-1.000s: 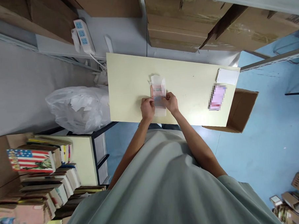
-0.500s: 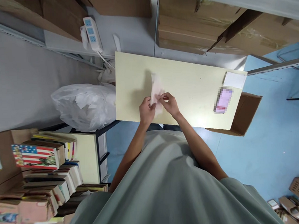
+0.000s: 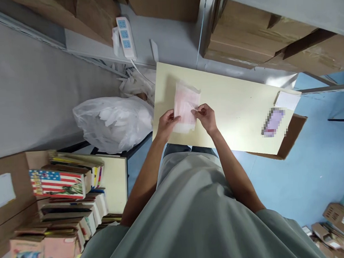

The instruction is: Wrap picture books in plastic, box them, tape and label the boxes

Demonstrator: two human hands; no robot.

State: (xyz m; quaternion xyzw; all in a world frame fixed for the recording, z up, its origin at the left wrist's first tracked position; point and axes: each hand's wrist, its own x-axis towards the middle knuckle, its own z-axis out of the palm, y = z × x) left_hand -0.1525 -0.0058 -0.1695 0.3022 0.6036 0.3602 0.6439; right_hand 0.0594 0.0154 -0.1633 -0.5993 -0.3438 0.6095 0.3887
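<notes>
Pink packet [image 3: 185, 105] at the bench's [image 3: 230, 107] left end, long axis running from near edge to far. The left hand [image 3: 165, 125] clasps its bench-left-end side, thumb uppermost; the right hand [image 3: 208, 119], fingertips closed, pinches the opposite edge. Neither is nearer.

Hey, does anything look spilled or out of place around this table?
Yes, mildly: white scraps seem to lie loose beyond the translucent plastic bag, left of the table, which looks untidy.
</notes>
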